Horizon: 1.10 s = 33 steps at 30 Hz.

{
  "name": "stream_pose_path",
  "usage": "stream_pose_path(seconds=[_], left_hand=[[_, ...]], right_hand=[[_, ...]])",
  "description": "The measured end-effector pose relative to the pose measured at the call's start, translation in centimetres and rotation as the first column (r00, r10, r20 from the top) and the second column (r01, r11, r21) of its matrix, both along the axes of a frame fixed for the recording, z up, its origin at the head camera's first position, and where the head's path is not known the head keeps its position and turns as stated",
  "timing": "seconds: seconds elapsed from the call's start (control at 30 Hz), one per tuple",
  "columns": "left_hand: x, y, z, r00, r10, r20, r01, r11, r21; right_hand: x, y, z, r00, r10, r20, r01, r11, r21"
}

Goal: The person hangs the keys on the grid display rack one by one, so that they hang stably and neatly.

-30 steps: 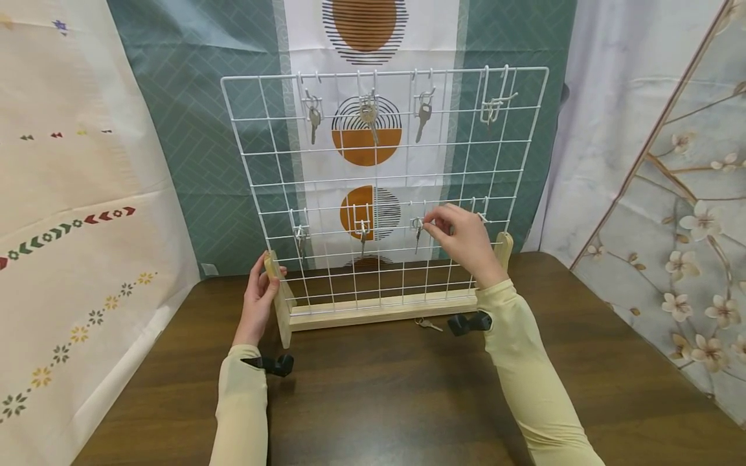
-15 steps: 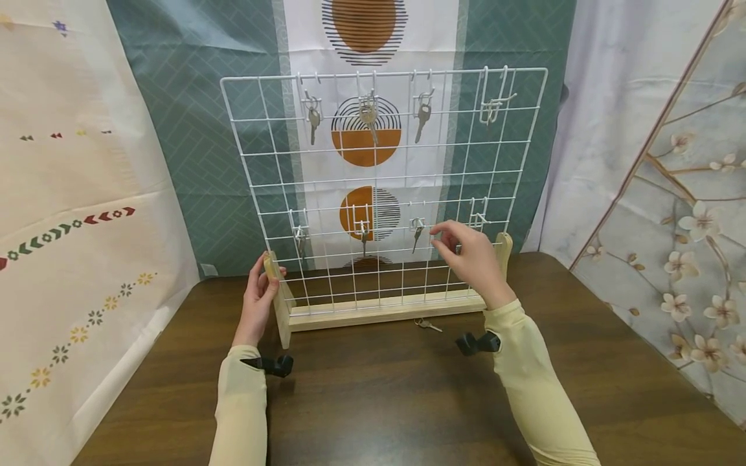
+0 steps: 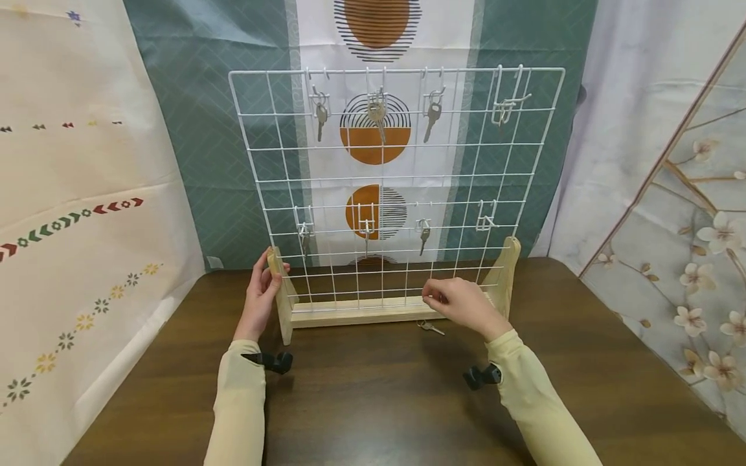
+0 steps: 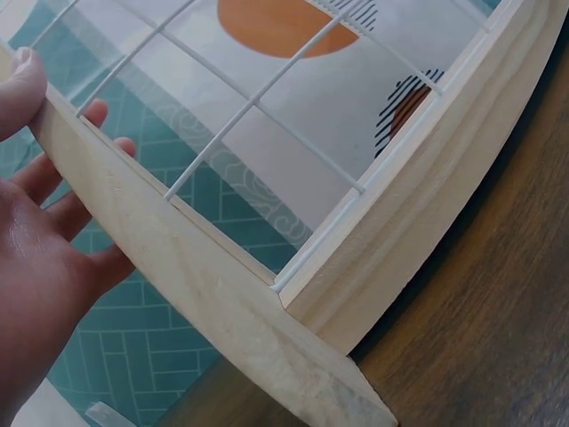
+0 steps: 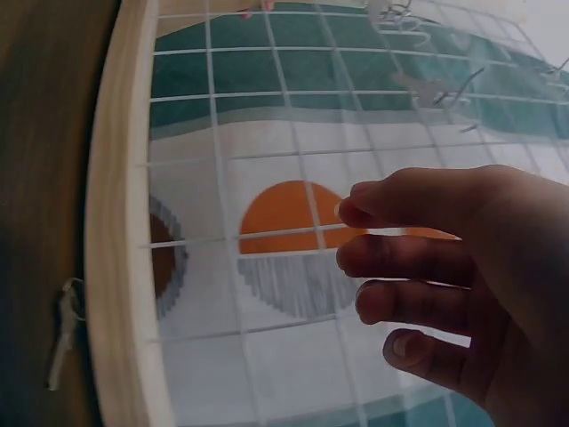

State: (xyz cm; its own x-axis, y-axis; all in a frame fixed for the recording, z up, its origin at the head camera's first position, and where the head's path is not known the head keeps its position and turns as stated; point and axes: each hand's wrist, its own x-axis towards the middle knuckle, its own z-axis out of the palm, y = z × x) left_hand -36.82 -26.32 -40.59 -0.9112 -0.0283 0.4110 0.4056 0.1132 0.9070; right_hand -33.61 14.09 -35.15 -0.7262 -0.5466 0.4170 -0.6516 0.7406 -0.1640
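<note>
A white wire grid rack [image 3: 382,176] stands upright in a wooden base [image 3: 355,316] on the table. My left hand [image 3: 259,299] grips the wooden side post [image 4: 178,240] at its left end, thumb in front and fingers behind. My right hand [image 3: 463,303], fingers loosely bent and holding nothing, hovers in front of the lower right of the grid. Just below it, a key with a ring [image 3: 431,327] lies on the table by the base. Another key [image 3: 425,239] hangs from a lower hook, above the right hand.
More keys hang along the top row, among them a key [image 3: 433,116] right of the middle. The lower right hook [image 3: 486,221] holds no key. A right side post [image 3: 506,278] stands beside my right hand. Patterned cloth [image 3: 233,129] hangs behind the brown table [image 3: 361,401].
My right hand has let go of the key on the lower hook and come down toward the key on the table. The left hand keeps its grip; the view has shifted slightly.
</note>
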Motion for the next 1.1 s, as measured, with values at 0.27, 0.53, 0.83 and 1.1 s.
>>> stream_pose_path(seconds=[0.27, 0.53, 0.83, 1.1], left_hand=[[-0.2, -0.2, -0.1, 1.0, 0.004, -0.012, -0.004, 1.0, 0.015], [-0.3, 0.1, -0.1, 1.0, -0.003, -0.014, 0.003, 1.0, 0.011], [-0.3, 0.1, 0.2, 1.0, 0.005, -0.01, -0.005, 1.0, 0.0], [-0.2, 0.2, 0.2, 1.0, 0.004, 0.002, -0.004, 1.0, 0.008]], right_hand=[[-1.9, 0.3, -2.5, 0.964, 0.088, 0.252, -0.105, 0.993, 0.057], [-3.4, 0.8, -5.5, 0.905, 0.152, 0.398, -0.216, 0.969, 0.12], [-3.7, 1.0, -6.1, 0.886, 0.152, 0.437, -0.221, 0.969, 0.111], [-3.6, 0.3, -7.0, 0.885, 0.114, 0.451, -0.172, 0.981, 0.088]])
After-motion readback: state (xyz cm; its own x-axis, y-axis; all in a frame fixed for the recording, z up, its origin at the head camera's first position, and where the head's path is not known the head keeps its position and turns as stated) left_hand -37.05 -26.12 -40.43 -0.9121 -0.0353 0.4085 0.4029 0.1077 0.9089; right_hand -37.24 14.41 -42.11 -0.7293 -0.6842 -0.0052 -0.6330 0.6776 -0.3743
